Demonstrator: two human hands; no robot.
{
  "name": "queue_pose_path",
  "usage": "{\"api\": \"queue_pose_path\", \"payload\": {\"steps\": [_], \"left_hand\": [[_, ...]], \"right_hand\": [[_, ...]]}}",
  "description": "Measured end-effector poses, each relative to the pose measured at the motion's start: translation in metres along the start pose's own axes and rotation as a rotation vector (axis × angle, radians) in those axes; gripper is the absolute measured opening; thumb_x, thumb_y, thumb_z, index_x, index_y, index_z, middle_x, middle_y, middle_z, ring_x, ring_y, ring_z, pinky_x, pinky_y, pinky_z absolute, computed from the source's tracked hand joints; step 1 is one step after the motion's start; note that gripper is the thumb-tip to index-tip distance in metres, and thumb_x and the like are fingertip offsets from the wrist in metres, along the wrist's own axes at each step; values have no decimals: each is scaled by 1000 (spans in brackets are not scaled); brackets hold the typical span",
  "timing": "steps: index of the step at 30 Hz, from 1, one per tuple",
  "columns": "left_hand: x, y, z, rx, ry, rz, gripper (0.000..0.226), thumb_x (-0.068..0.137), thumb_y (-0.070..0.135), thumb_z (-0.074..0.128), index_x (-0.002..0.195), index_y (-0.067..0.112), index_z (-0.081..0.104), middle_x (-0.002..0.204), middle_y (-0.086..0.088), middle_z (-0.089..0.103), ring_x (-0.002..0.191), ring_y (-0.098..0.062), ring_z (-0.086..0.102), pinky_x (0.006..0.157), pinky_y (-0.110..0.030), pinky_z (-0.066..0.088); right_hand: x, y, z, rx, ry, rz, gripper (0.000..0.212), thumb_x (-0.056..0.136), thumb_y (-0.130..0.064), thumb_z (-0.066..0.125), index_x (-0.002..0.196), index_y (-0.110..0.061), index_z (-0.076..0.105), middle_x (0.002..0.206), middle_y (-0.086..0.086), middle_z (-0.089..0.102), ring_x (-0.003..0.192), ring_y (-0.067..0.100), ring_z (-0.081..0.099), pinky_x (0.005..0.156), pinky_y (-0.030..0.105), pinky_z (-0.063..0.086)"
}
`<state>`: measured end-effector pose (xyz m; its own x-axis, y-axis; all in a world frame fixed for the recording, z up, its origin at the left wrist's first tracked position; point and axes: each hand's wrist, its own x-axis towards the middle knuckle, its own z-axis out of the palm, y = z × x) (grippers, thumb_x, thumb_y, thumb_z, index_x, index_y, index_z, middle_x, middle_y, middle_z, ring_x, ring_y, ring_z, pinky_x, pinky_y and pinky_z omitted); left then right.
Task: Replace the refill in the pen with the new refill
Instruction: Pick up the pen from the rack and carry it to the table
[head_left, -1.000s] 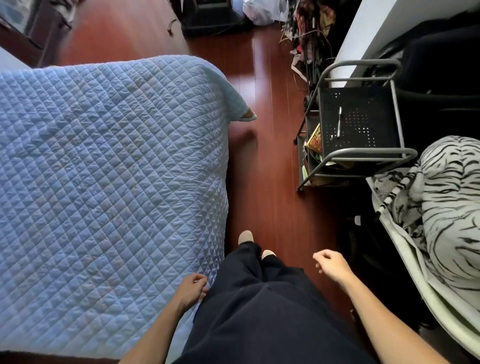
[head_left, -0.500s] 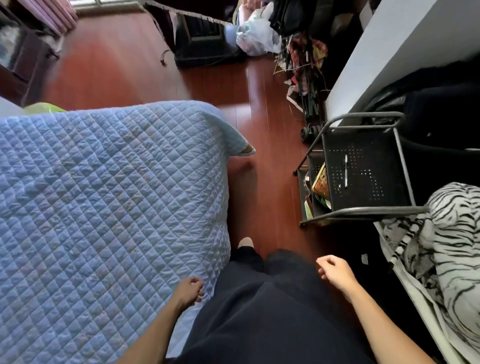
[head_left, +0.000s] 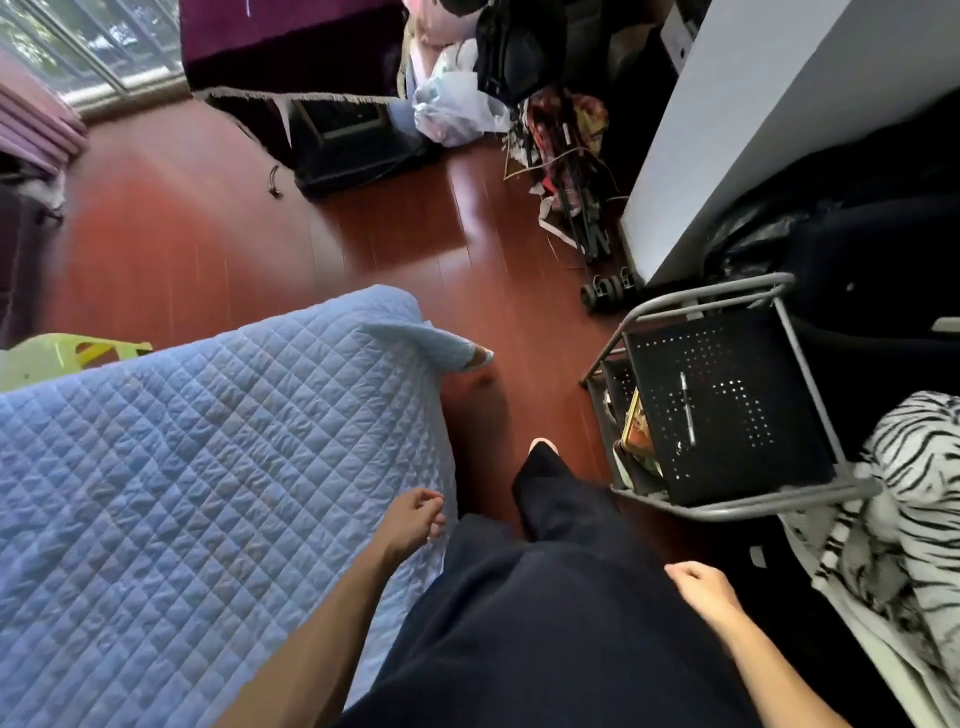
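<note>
A slim pen (head_left: 688, 409) with a dark cap end lies on the black perforated top of a grey-framed cart (head_left: 727, 405) to my right front. A tiny pale piece (head_left: 678, 447) lies by its near end; I cannot tell what it is. My left hand (head_left: 415, 519) hangs by the edge of the bed with fingers loosely curled, holding nothing. My right hand (head_left: 698, 584) hangs low beside my dark trousers, also loosely curled and empty. Both hands are well short of the pen.
A bed with a light blue quilt (head_left: 208, 467) fills the left. Red wooden floor (head_left: 493, 312) runs between bed and cart. A zebra-striped cloth (head_left: 909, 493) lies right, a white desk (head_left: 753, 130) behind the cart, and bags and clutter (head_left: 545, 130) far ahead.
The view has tilted up and forward, so the cart and pen sit lower and closer. Both hands swing at my sides, the right one lower in view now.
</note>
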<state>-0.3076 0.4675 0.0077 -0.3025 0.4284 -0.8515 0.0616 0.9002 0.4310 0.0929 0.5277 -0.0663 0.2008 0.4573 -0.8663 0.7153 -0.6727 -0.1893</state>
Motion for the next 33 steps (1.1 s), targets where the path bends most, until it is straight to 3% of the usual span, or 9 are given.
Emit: {"api": "queue_pose_path", "payload": {"steps": [2,5,12,17,20,26,30,33], "left_hand": [[7,14,-8,35,-1,-14,14,108,2,43,104,3,57,79,-14,55,58,-15,48,39,-9,38],[19,26,-26,145,5,-44,20,106,2,42,92,6,56,80,-17,51,58,-16,44,46,-16,37],[55,54,-71,279,-24,-169,14,105,8,50,98,5,62,77,-12,61,54,-16,51,43,-19,36],[96,112,-93,448,-85,-79,14,106,9,48,102,4,61,86,-17,64,59,-17,54,49,-21,40],[125,155,-90,524,-123,19,19,105,4,48,91,4,61,81,-18,61,58,-17,53,49,-20,41],[161,217,-54,783,-247,183,15,105,11,52,103,4,66,86,-14,69,65,-19,61,55,-25,47],[176,244,-25,939,-326,243,22,102,12,56,84,20,65,79,-9,71,54,-8,64,48,-15,47],[187,257,0,1066,-352,262,25,100,12,57,77,16,64,75,-5,70,53,-6,65,48,-15,46]], "right_hand": [[9,-47,-8,22,-20,-49,20,105,-13,66,96,-1,79,71,6,68,61,15,58,56,25,43],[27,-114,-18,104,-23,-121,18,104,-13,64,97,-4,77,76,8,71,60,17,60,60,27,46],[37,-222,-27,268,17,-250,18,102,-20,65,88,-18,75,77,4,74,61,16,63,72,32,51],[32,-219,-10,378,75,-141,16,102,-21,65,91,-15,76,75,1,74,63,16,65,75,32,52],[30,-208,-1,429,120,-57,18,102,-16,64,87,-15,73,76,3,73,67,18,65,75,34,54],[38,-182,2,632,232,107,18,104,-14,63,109,-3,77,88,13,75,85,28,68,90,47,58],[50,-172,-4,719,285,161,18,100,-15,66,110,-6,77,112,19,80,107,36,73,101,44,55],[72,-167,-13,722,320,174,15,97,-14,69,107,-7,78,110,15,80,109,34,73,97,40,55]]}}
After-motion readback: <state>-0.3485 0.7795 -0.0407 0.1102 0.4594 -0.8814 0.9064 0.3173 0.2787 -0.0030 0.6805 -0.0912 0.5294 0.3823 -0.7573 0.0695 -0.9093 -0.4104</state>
